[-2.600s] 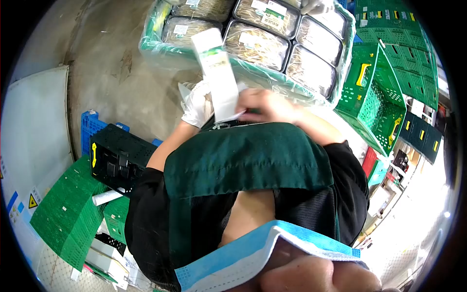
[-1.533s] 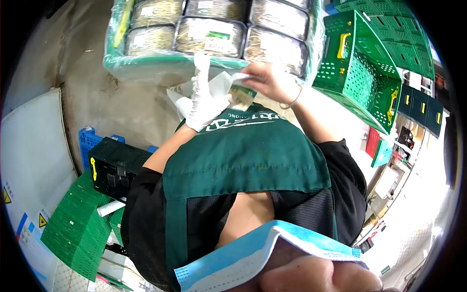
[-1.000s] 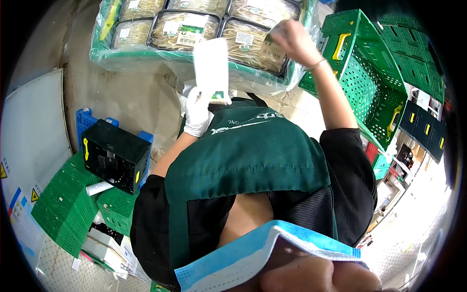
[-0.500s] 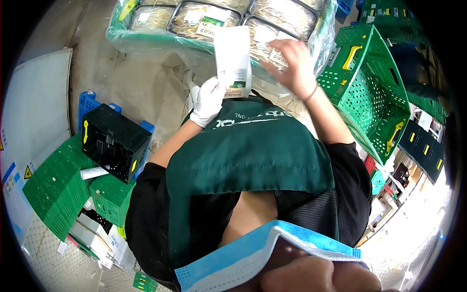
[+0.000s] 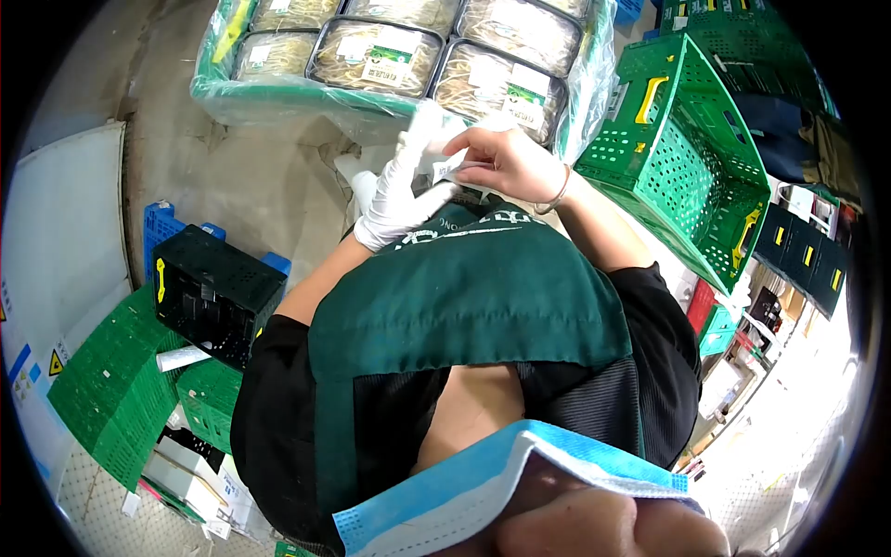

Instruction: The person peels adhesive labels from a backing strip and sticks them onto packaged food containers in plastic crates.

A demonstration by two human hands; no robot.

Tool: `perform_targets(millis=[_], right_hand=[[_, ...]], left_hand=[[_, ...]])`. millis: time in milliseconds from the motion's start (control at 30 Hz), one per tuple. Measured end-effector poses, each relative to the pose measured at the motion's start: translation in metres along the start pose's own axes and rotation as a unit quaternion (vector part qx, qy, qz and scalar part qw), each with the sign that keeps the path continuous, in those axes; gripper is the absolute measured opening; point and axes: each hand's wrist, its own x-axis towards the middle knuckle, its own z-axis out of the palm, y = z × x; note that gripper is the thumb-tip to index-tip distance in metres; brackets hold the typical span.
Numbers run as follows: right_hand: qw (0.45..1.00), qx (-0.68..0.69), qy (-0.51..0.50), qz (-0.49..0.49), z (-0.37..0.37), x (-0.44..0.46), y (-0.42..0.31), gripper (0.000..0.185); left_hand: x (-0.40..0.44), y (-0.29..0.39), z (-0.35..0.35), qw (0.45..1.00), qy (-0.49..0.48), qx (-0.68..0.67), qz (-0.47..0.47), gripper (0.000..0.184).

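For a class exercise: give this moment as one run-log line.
left hand: gloved, beside label | right hand: bare, fingers pinching label | things: packed trays ahead | rest: green crate, right; black crate, left

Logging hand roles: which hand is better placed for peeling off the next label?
Likely the right hand: its bare fingers pinch at the label strip, while the gloved left hand seems busy supporting it.

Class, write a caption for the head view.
Gloved left hand and bare right hand meet at a label beside a plastic-lined crate of filled trays.
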Motion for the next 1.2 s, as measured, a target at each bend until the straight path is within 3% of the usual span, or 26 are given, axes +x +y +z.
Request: perform_targets(millis=[33, 100, 133, 167, 233, 267, 300, 333, 400, 433, 500, 567, 633, 667, 733, 767, 800, 833, 900, 967, 1033, 1100, 1133, 1200], right_hand=[[1.0, 0.0, 0.002, -0.001, -0.001, 0.001, -0.001, 0.024], [0.997, -0.057, 0.045, 0.019, -0.002, -0.001, -0.004, 0.022], [0.987, -0.125, 0.094, -0.047, 0.002, -0.002, 0.003, 0.016], [0.976, -0.158, 0.114, -0.094, 0.001, -0.001, 0.006, 0.009], [0.97, -0.148, 0.162, -0.11, -0.007, -0.001, 0.007, 0.007], [0.951, -0.208, 0.209, -0.097, -0.028, 0.004, 0.024, 0.008], [0.926, -0.266, 0.254, -0.084, -0.057, 0.009, 0.044, 0.008], [0.922, -0.24, 0.302, 0.038, -0.092, 0.016, 0.032, 0.008], [0.897, -0.334, 0.291, 0.012, -0.153, 0.032, 0.07, 0.023], [0.923, -0.3, 0.239, 0.041, -0.156, 0.044, 0.092, 0.031], [0.826, -0.499, 0.255, 0.068, -0.139, 0.058, 0.158, 0.035], [0.804, -0.541, 0.229, 0.097, -0.128, 0.057, 0.166, 0.05], [0.701, -0.637, 0.315, 0.051, -0.116, 0.052, 0.123, 0.053], [0.704, -0.635, 0.314, 0.056, -0.106, 0.045, 0.112, 0.053], [0.854, -0.436, 0.208, 0.191, -0.098, 0.04, 0.091, 0.052], [0.98, -0.073, 0.169, 0.073, -0.078, 0.031, 0.088, 0.049], [0.995, 0.049, 0.067, 0.052, -0.065, 0.024, 0.047, 0.045], [0.999, 0.014, 0.033, -0.025, -0.057, 0.02, 0.025, 0.035], [0.988, -0.076, 0.093, -0.095, -0.044, 0.018, 0.027, 0.022], [0.994, -0.07, 0.051, -0.07, -0.042, 0.015, 0.026, 0.02], [0.989, -0.073, 0.077, -0.102, -0.036, 0.012, 0.021, 0.023], [0.997, -0.063, 0.024, -0.036, -0.033, 0.01, 0.014, 0.027], [0.998, -0.041, 0.036, -0.028, -0.029, 0.012, 0.017, 0.02], [0.993, -0.07, 0.082, -0.056, -0.034, 0.015, 0.021, 0.016]], left_hand=[[-0.002, -0.01, 0.0, 0.983, -0.038, -0.109, -0.142, 0.05], [-0.006, -0.01, 0.002, 0.953, 0.007, -0.219, -0.21, 0.03], [-0.002, 0.001, -0.001, 0.962, 0.004, -0.152, -0.229, 0.023], [-0.004, -0.008, 0.003, 0.961, 0.003, -0.153, -0.23, 0.023], [-0.005, -0.027, 0.008, 0.959, 0.069, -0.269, -0.057, 0.011], [-0.008, -0.028, -0.003, 0.982, -0.014, -0.11, -0.155, 0.009], [-0.003, -0.023, -0.001, 0.974, -0.048, -0.155, -0.156, 0.012], [-0.004, -0.025, 0.001, 0.975, -0.035, -0.146, -0.164, 0.014], [-0.006, -0.03, 0.006, 0.975, -0.018, -0.137, -0.172, 0.015], [-0.007, -0.033, 0.006, 0.964, 0.019, -0.183, -0.192, 0.016], [-0.007, -0.032, 0.005, 0.949, 0.056, -0.227, -0.211, 0.016], [-0.006, -0.03, 0.005, 0.929, 0.121, -0.272, -0.221, 0.016], [-0.005, -0.033, 0.006, 0.922, 0.127, -0.3, -0.211, 0.018], [-0.006, -0.034, 0.008, 0.914, 0.125, -0.329, -0.203, 0.02], [0.001, -0.026, 0.01, 0.914, 0.112, -0.337, -0.196, 0.028], [0.006, -0.02, 0.012, 0.914, 0.113, -0.337, -0.194, 0.028], [0.01, -0.014, 0.014, 0.915, 0.098, -0.335, -0.204, 0.029], [0.012, -0.011, 0.015, 0.915, 0.083, -0.333, -0.213, 0.03], [0.007, -0.017, 0.011, 0.936, 0.058, -0.265, -0.224, 0.032], [0.01, -0.02, 0.006, 0.96, -0.028, -0.097, -0.26, 0.029], [0.022, 0.004, 0.014, 0.975, -0.008, -0.079, -0.206, 0.025], [0.022, 0.002, 0.028, 0.937, 0.164, -0.252, -0.181, 0.017], [0.013, -0.013, 0.016, 0.983, 0.061, -0.044, -0.166, 0.015], [0.0, -0.032, 0.011, 0.975, 0.062, -0.107, -0.183, 0.015]])
